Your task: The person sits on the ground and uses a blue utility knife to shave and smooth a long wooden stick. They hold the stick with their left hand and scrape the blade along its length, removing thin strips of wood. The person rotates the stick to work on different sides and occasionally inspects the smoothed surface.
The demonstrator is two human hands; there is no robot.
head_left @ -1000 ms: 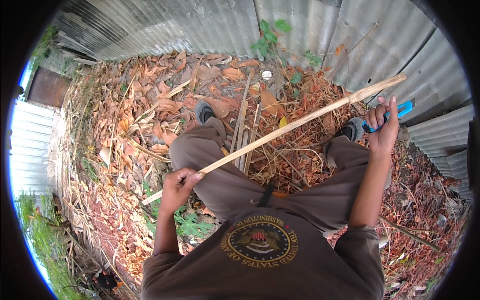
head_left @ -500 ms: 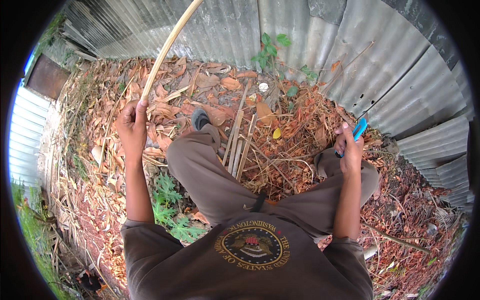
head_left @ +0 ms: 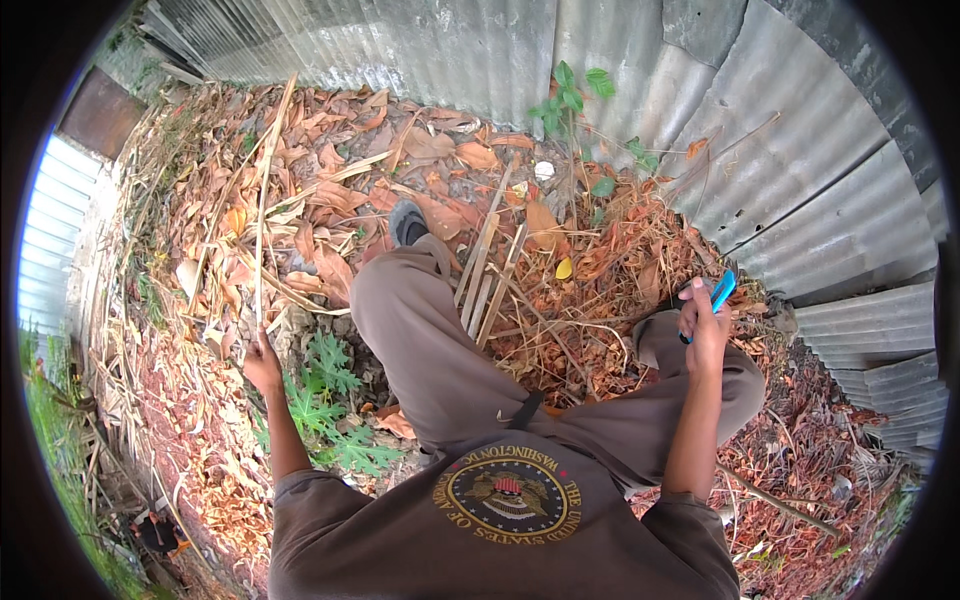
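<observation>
Out to the left, my left hand (head_left: 263, 366) is closed round the lower end of a long, thin, pale wooden strip (head_left: 265, 190). The strip points away from me over the dry leaves. On the right, above my bent knee, my right hand (head_left: 706, 328) grips a bright blue utility knife (head_left: 723, 290); its blade is not clear to see. Between my legs lies a small group of cut wooden strips (head_left: 487, 284), side by side on the litter. Neither hand touches them.
A corrugated metal fence (head_left: 460, 60) curves along the far side and down the right. Brown leaves (head_left: 330, 195) cover the ground. A green leafy plant (head_left: 340, 400) grows beside my left leg, and a thin stick (head_left: 780, 500) lies at lower right.
My left hand has come down and nearer, lowering the strip from above the fence line to over the leaves. My right hand, still round the knife, shows little movement. The view has shifted slightly.
</observation>
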